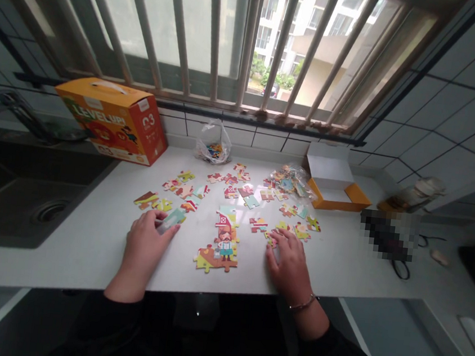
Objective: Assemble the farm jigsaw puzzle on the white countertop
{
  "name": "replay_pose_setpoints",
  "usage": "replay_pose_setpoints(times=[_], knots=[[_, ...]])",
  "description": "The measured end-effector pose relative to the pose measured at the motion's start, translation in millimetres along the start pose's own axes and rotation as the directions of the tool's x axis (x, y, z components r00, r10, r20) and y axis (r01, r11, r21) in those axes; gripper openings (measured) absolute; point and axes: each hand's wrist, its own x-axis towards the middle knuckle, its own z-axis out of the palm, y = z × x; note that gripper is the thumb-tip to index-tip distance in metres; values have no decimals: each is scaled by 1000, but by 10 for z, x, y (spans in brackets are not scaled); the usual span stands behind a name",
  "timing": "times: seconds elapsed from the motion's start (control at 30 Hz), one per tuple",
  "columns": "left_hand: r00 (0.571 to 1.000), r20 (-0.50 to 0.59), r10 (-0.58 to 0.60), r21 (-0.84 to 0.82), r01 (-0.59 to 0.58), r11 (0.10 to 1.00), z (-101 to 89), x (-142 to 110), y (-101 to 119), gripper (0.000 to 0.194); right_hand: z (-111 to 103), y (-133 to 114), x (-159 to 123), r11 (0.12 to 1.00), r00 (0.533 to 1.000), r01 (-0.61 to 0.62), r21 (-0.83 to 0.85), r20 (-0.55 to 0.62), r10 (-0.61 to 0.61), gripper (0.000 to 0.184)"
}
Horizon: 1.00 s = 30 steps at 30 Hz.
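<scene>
On the white counter point(86, 241), my left hand point(144, 243) is closed on a light-teal puzzle piece point(172, 219) that sticks out past the fingertips. My right hand point(289, 260) lies flat with fingers spread, its tips touching loose pieces point(274, 237). Between the hands sits a partly joined puzzle point(222, 244) showing a figure and a red barn. Several loose coloured pieces point(185, 190) are scattered beyond it.
An orange puzzle box point(114, 120) stands at the back left, next to a dark sink point(26, 207). A plastic bag with pieces point(213, 144), another clear bag point(290, 181) and an open orange-and-white small box point(334, 182) lie near the barred window. A dark device with a cable point(388, 239) is at the right.
</scene>
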Motion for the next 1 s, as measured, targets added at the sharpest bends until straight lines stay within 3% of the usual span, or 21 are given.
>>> replay_pose_setpoints(times=[0.13,0.23,0.3,0.37,0.47,0.57,0.6,0.67,0.77,0.87,1.0], knots=[[990,134,49,-273,-11,962,-24,-20,159,36,-146,-262,195,961,992,120,248,4,-125,29],[938,279,205,-517,-33,855,12,59,474,36,-175,-539,566,905,983,104,413,97,-157,35],[890,333,312,-624,-40,780,77,163,746,35,-85,-660,886,881,967,87,466,172,-187,46],[848,356,393,-634,-90,768,177,282,1004,33,88,-677,1190,833,934,85,547,248,-259,43],[855,301,423,-583,-186,791,374,414,1237,24,383,-510,1485,844,945,26,536,263,-196,29],[881,233,411,-483,-262,835,553,416,1237,25,559,-253,1562,882,960,-81,464,276,-57,20],[865,223,449,-456,-315,833,593,388,1205,25,582,-183,1559,889,962,-97,448,270,-31,19],[789,230,570,-402,-457,794,639,311,1132,26,597,-97,1542,896,963,-118,429,271,-3,19],[689,297,661,-309,-586,749,652,214,1055,44,611,-92,1524,898,943,-154,412,333,9,18],[668,366,647,-236,-606,760,663,187,1018,56,651,-140,1510,907,912,-171,384,410,-2,16],[655,379,653,-241,-612,754,690,222,980,54,689,-145,1484,933,903,-138,333,430,-20,14]])
